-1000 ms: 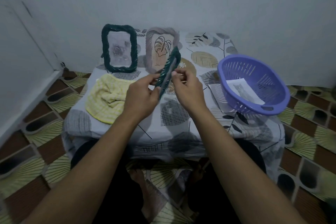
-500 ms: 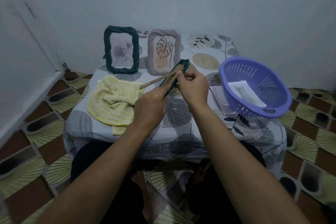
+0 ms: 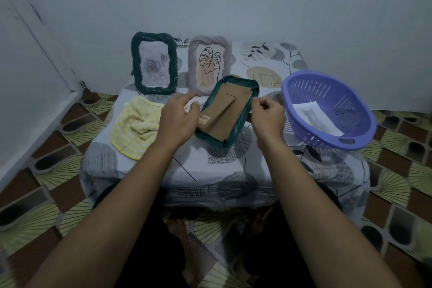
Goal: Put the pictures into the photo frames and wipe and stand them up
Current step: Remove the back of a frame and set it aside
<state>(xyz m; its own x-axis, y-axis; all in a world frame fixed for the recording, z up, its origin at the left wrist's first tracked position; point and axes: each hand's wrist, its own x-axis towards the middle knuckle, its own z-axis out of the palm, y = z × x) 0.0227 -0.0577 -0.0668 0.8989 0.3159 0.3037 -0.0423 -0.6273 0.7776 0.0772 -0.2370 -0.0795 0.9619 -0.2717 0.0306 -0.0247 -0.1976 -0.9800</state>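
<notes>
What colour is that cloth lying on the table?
Pale yellow with a white check; the cloth shows clearly in the head view.

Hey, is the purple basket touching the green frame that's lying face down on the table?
Apart. The head view shows bare tablecloth and the right hand between the basket and the face-down frame.

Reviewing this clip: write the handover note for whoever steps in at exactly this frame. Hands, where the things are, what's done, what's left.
Left hand: open, fingers at the left edge of the teal frame.
Right hand: pinching that frame's right edge.
The teal frame lies back up on the table, cardboard back showing.
Done: dark green frame and mauve frame stand at the back with pictures in.
Left: one picture waits in the purple basket; yellow cloth lies at left for wiping.
</notes>
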